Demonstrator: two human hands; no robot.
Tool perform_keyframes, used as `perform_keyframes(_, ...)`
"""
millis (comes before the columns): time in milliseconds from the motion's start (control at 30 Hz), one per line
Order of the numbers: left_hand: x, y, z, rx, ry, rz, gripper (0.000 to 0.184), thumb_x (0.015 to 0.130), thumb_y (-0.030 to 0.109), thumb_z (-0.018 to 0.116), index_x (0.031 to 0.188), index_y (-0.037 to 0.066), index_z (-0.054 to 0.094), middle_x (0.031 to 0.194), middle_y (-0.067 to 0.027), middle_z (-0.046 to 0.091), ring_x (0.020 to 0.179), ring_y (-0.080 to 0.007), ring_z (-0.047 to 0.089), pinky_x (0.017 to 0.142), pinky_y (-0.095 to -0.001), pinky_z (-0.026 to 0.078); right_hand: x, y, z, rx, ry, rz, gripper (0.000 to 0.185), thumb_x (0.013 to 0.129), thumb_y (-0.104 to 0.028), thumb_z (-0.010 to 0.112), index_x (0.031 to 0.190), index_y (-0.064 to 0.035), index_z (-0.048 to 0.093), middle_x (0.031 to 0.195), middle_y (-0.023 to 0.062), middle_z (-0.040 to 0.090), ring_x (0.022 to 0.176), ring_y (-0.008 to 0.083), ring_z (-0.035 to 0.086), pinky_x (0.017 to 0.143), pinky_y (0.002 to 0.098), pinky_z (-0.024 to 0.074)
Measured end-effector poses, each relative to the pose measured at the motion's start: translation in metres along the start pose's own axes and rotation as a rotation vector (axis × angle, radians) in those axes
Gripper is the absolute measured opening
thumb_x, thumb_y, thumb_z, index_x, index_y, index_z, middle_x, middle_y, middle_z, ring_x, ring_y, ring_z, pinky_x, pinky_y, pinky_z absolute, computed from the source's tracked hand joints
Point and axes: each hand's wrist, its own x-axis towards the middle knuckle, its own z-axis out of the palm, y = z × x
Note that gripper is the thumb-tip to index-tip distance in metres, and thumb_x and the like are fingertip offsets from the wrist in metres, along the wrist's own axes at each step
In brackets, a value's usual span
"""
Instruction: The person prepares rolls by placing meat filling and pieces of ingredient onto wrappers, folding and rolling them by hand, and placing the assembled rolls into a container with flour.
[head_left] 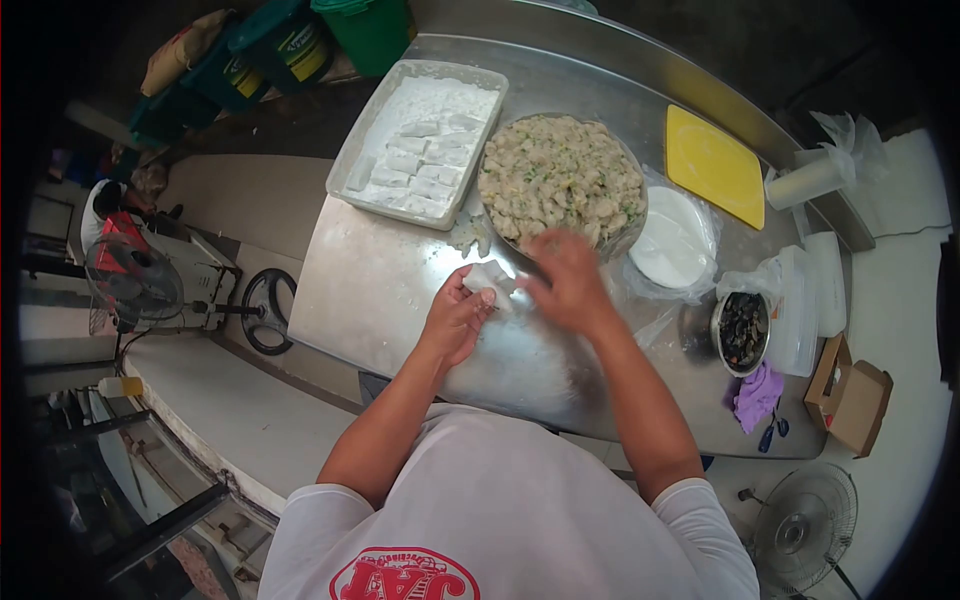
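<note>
My left hand (458, 318) pinches a thin white wrapper (490, 278) between thumb and fingers, above the steel table. Close beside it, my right hand (570, 280) is at the near rim of a large round bowl (632, 232). Motion smears its fingers, so whether they grip anything cannot be made out. The bowl is heaped with a pale, chunky filling mix (560, 175) flecked with green. To its left stands a rectangular tub (340, 185) of white powder, with several white-dusted rolls (405, 160) lying in rows. A small wet scrap (470, 235) lies between tub and bowl.
Right of the bowl are a white plate (672, 240) in plastic, a yellow board (715, 165) and a smaller bowl of dark pieces (742, 330). A purple cloth (758, 395) and cardboard box (848, 395) sit at the right edge. A raised steel ledge (600, 50) runs along the back.
</note>
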Motion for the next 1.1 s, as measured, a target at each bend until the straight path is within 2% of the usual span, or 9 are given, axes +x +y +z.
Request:
perform_keyframes(200, -0.006, 0.012, 0.014, -0.007, -0.072, 0.016, 0.055, 0.091, 0.001, 0.075, 0.139, 0.004, 0.049, 0.123, -0.0123, 0.065, 0.115, -0.0254, 0.067, 0.096, -0.0390, 0.056, 0.044, 0.059, -0.007, -0.581, -0.039, 0.221, 0.057, 0.100, -0.055, 0.052, 0.135, -0.0135, 0.067, 0.163, 0.0166, 0.037, 0.153, 0.0456, 0.023, 0.123, 0.0637, 0.0156)
perform_keyframes(333, -0.009, 0.008, 0.019, 0.000, -0.051, 0.037, 0.058, 0.091, 0.004, 0.077, 0.142, 0.005, 0.049, 0.125, -0.0111, 0.065, 0.112, -0.0236, 0.067, 0.093, -0.0388, 0.057, 0.035, 0.031, -0.017, -0.593, -0.117, 0.252, 0.051, 0.100, -0.050, 0.056, 0.134, -0.0136, 0.068, 0.162, 0.0173, 0.038, 0.152, 0.0459, 0.026, 0.122, 0.0639, 0.0168)
perform_keyframes(400, -0.005, 0.004, 0.016, 0.022, -0.050, 0.013, 0.060, 0.091, 0.004, 0.077, 0.143, 0.005, 0.048, 0.123, -0.0100, 0.065, 0.111, -0.0218, 0.067, 0.091, -0.0373, 0.057, 0.011, 0.013, -0.011, -0.056, 0.114, 0.101, 0.046, 0.099, -0.043, 0.062, 0.132, -0.0122, 0.069, 0.162, 0.0182, 0.038, 0.151, 0.0464, 0.028, 0.122, 0.0605, 0.0205)
perform_keyframes(467, -0.004, -0.005, 0.014, 0.057, -0.057, -0.032, 0.061, 0.091, 0.004, 0.077, 0.144, 0.005, 0.047, 0.121, -0.0089, 0.065, 0.109, -0.0201, 0.067, 0.089, -0.0359, 0.056, -0.003, -0.014, -0.008, 0.320, 0.034, -0.011, 0.047, 0.098, -0.038, 0.065, 0.135, -0.0098, 0.067, 0.159, 0.0197, 0.041, 0.149, 0.0428, 0.034, 0.121, 0.0498, 0.0282)
perform_keyframes(633, 0.001, -0.012, 0.036, -0.055, -0.019, 0.084, 0.052, 0.093, 0.006, 0.076, 0.137, 0.004, 0.049, 0.110, -0.0061, 0.064, 0.095, -0.0174, 0.066, 0.082, -0.0343, 0.055, -0.043, -0.049, 0.024, 0.902, -0.043, 0.241, 0.059, 0.103, -0.036, 0.058, 0.153, -0.0066, 0.048, 0.162, 0.0194, 0.037, 0.153, 0.0347, 0.031, 0.125, 0.0446, 0.0210)
perform_keyframes(700, -0.001, -0.005, 0.046, -0.080, 0.020, 0.102, 0.051, 0.092, 0.003, 0.075, 0.136, 0.007, 0.049, 0.111, -0.0054, 0.063, 0.095, -0.0175, 0.066, 0.083, -0.0341, 0.056, -0.064, -0.048, 0.024, 0.929, -0.058, 0.235, 0.065, 0.103, -0.036, 0.057, 0.159, -0.0070, 0.039, 0.163, 0.0181, 0.037, 0.153, 0.0326, 0.031, 0.126, 0.0432, 0.0215)
perform_keyframes(967, 0.009, 0.055, 0.013, -0.084, -0.188, 0.027, 0.049, 0.095, 0.007, 0.071, 0.137, 0.019, 0.048, 0.108, -0.0048, 0.061, 0.075, -0.0153, 0.062, 0.061, -0.0285, 0.052, -0.128, -0.027, -0.001, 0.851, -0.118, 0.377, 0.038, 0.100, -0.031, 0.067, 0.123, -0.0001, 0.070, 0.129, 0.0139, 0.064, 0.124, 0.0256, 0.059, 0.106, 0.0373, 0.0456)
perform_keyframes(1033, 0.008, 0.067, 0.012, -0.087, -0.324, 0.012, 0.054, 0.098, 0.020, 0.072, 0.145, 0.019, 0.044, 0.117, -0.0071, 0.064, 0.083, -0.0192, 0.069, 0.065, -0.0290, 0.057, -0.126, -0.028, -0.006, 0.819, -0.062, 0.404, 0.034, 0.098, -0.026, 0.069, 0.120, 0.0002, 0.070, 0.123, 0.0121, 0.065, 0.116, 0.0232, 0.061, 0.101, 0.0350, 0.0477)
perform_keyframes(1100, 0.002, 0.069, 0.023, -0.079, -0.305, 0.043, 0.066, 0.099, 0.035, 0.071, 0.154, 0.018, 0.038, 0.135, -0.0105, 0.062, 0.112, -0.0271, 0.069, 0.088, -0.0389, 0.061, -0.117, -0.032, -0.011, 0.788, -0.002, 0.429, 0.031, 0.096, -0.022, 0.071, 0.117, 0.0005, 0.070, 0.116, 0.0102, 0.065, 0.108, 0.0209, 0.063, 0.095, 0.0327, 0.0499)
